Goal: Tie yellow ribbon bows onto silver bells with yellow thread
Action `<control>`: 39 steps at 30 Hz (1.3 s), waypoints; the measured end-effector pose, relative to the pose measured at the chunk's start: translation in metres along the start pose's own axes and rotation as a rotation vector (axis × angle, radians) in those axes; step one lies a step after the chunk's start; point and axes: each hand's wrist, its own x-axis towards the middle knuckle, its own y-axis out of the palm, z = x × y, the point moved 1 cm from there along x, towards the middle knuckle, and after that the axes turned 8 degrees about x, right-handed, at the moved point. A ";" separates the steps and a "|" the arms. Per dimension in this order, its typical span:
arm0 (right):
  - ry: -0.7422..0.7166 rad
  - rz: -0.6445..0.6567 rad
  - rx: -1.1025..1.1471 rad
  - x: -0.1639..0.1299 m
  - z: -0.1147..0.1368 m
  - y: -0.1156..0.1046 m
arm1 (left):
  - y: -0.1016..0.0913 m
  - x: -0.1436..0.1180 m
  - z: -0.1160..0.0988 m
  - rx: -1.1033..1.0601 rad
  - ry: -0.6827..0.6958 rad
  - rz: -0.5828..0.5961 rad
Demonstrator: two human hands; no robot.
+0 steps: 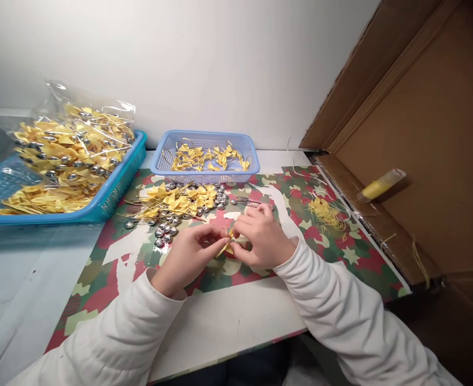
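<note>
My left hand (pixel 190 254) and my right hand (pixel 260 236) meet low over the patterned sheet, fingertips pinched together. Between them is a yellow ribbon bow (pixel 229 249) with a gold cord; the fingers hide most of it. Just beyond lies a pile of yellow ribbon bows (pixel 180 199) with gold cords. Silver bells (pixel 166 231) are scattered around that pile, several close to my left hand. A small pair of metal snips (pixel 248 202) rests behind my right hand, partly covered by it.
A blue basket (pixel 204 177) at the back holds corded bows. At left, a larger blue basket (pixel 100 206) carries a clear bag (pixel 75 142) of bows with bells. Yellow thread scraps (pixel 327 212) lie right. A cardboard wall (pixel 421 139) with a yellow tube (pixel 381 185) bounds the right side.
</note>
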 end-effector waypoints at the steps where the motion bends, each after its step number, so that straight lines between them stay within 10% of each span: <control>1: -0.003 0.015 -0.019 0.000 0.001 0.002 | 0.000 0.000 0.000 0.020 0.009 0.009; 13: 0.078 0.101 0.126 0.002 -0.005 0.001 | -0.002 -0.003 -0.004 0.159 0.223 0.096; 23: 0.104 -0.282 0.285 0.000 -0.003 0.015 | 0.001 -0.010 -0.010 0.506 0.326 -0.114; 39: 0.111 -0.377 0.264 -0.004 0.007 0.020 | 0.011 -0.007 -0.005 0.568 0.355 -0.168</control>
